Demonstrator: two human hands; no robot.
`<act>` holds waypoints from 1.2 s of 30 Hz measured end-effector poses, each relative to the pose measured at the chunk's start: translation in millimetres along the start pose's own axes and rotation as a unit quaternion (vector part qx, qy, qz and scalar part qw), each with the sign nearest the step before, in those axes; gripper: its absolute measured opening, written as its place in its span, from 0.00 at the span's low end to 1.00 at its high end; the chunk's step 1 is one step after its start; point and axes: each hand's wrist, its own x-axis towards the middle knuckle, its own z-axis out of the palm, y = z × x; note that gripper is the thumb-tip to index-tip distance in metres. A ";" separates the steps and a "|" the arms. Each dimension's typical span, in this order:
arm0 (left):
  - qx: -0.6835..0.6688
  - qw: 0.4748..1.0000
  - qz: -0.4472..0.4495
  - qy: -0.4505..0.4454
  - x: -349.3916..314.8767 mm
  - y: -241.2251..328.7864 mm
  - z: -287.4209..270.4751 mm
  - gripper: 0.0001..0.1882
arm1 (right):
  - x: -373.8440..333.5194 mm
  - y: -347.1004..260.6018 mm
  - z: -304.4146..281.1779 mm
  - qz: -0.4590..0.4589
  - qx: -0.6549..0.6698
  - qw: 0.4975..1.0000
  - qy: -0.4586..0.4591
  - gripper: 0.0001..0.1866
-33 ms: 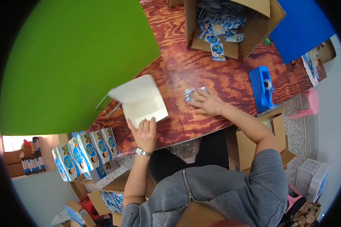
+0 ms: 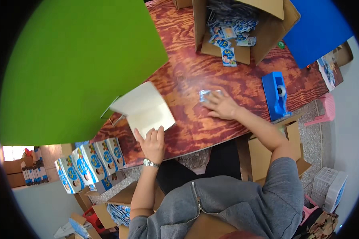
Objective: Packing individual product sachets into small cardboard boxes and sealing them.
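Observation:
An open white cardboard box [image 2: 149, 116] with its lid folded back lies on the wooden table, its inside bare. My left hand [image 2: 152, 145] is closed on the near edge of this box, with the fingertips over its wall. To the right of it, my right hand [image 2: 223, 106] rests flat, fingers outstretched, on a small shiny blue-and-silver sachet [image 2: 204, 95]. The fingers cover most of that sachet.
A carton [image 2: 260, 51] of sachets lies open at the back, one sachet [image 2: 228, 57] at its mouth. A blue tape dispenser [image 2: 273, 97] stands right. A green panel [image 2: 83, 71] looms left above stacked printed boxes [image 2: 92, 163]. The table [image 2: 187, 71] has reddish grain.
My right hand and the sachet under it have shifted slightly to the right. The white box sits a little further left and nearer, my left hand still on it.

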 end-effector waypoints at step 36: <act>-0.039 0.997 0.030 -0.051 -39.7 -14.1 14.8 0.21 | 60.1 -16.4 -26.2 0.361 0.167 0.917 0.008 0.42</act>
